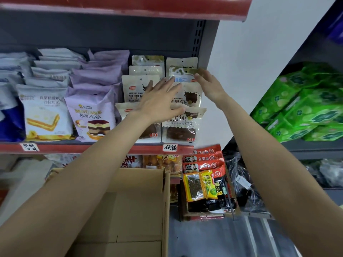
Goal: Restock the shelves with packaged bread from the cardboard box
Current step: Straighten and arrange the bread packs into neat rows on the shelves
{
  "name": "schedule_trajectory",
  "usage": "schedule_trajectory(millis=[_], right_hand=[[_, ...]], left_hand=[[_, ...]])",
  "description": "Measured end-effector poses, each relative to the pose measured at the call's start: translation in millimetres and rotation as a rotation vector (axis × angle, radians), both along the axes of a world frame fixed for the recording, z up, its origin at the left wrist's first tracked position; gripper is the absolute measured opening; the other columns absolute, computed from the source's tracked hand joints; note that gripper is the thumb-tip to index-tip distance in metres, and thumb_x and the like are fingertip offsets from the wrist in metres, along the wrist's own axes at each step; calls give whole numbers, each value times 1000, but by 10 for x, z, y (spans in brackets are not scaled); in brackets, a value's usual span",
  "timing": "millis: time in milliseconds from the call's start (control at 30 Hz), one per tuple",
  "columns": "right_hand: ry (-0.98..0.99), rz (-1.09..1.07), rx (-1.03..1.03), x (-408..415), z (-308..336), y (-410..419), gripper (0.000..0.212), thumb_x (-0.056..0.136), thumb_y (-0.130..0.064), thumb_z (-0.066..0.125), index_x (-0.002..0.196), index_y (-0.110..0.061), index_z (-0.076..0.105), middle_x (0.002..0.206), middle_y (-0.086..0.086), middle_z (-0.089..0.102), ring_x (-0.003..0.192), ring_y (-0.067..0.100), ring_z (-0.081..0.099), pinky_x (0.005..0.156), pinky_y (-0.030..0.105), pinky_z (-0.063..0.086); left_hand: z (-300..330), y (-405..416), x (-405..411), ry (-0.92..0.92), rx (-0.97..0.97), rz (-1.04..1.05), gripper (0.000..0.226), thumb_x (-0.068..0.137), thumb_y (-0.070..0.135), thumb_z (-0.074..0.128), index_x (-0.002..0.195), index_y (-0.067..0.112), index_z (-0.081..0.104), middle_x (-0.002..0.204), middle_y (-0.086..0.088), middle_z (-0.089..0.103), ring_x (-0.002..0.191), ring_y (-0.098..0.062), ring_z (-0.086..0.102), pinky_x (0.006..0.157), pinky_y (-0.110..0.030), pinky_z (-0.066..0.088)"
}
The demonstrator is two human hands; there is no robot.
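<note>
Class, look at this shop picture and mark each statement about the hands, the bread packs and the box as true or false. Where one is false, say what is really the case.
1. The right hand pinches the top edge of a bread pack on the shelf. True.
2. The left hand is curled in a fist. False: its fingers are straight, spread flat against the brown bread packs.
3. The cardboard box below the arms is full of bread. False: the part in view shows only bare cardboard.
4. Purple mousse packs stand to the left of the brown bread packs. True.
5. Green packs lie on the shelf to the right. True.
</note>
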State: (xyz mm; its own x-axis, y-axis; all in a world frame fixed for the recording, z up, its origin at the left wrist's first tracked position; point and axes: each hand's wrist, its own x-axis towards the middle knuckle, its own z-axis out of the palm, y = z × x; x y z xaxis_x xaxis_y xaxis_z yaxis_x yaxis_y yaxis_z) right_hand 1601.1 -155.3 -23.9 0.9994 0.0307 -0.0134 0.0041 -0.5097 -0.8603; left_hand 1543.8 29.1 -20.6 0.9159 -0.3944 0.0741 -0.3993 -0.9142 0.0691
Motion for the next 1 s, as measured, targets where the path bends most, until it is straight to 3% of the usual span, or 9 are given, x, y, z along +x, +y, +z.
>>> schedule_trajectory(millis=[167, 433, 533, 733, 800, 867, 1000], right_hand=[[32, 14, 63, 11, -16, 60, 44, 100, -34, 36, 142, -20, 37, 143, 2, 42, 129, 18, 39, 101, 29, 33], [58, 114, 77, -63, -33, 41, 49, 101, -37, 33, 147, -22, 24, 148, -2, 34, 133, 15, 34, 104, 30, 31], [48, 80, 185, -200, -12, -16, 50, 101, -43, 29, 147, -23, 22, 147, -4, 36, 129, 13, 38, 99, 30, 34], [154, 72, 301, -647, -139, -72, 45, 97, -57, 9, 137, -46, 25, 143, -10, 36, 131, 23, 36, 102, 49, 35], [166, 101, 352, -756, -188, 7, 35, 97, -55, 5, 118, -55, 33, 123, -17, 51, 118, 14, 51, 93, 40, 43], [149, 82, 393, -788, -195, 74, 36, 99, -51, 5, 108, -52, 40, 104, -22, 58, 99, 1, 60, 78, 25, 48], [100, 60, 405, -835, -143, 98, 35, 101, -45, 5, 117, -41, 36, 97, -28, 55, 82, -10, 61, 63, 9, 49]], left_hand=[[8, 21, 61, 113, -6, 46, 72, 87, 67, 40, 148, 33, 22, 160, 2, -6, 147, -18, -2, 116, -46, -1], [-1, 11, 24, 82, 3, 42, 70, 87, 66, 39, 147, 33, 23, 160, -1, -3, 147, -19, 3, 117, -47, 1], [3, -6, -9, 46, -13, 24, 68, 87, 63, 43, 146, 33, 27, 160, -4, 2, 146, -20, 4, 117, -47, 3], [-47, -45, -84, -120, -99, -56, 48, 90, 50, 50, 134, 29, 49, 156, -1, 22, 144, -19, 16, 116, -46, 6], [-94, -54, -100, -186, -120, -75, 36, 92, 45, 51, 121, 28, 61, 151, 2, 34, 141, -18, 24, 116, -45, 9], [-138, -62, -112, -218, -143, -64, 32, 93, 42, 51, 113, 24, 67, 145, 3, 43, 139, -19, 29, 116, -43, 11], [-171, -92, -170, -240, -189, -19, 31, 94, 40, 51, 117, 25, 65, 143, 3, 46, 137, -19, 31, 114, -40, 13]])
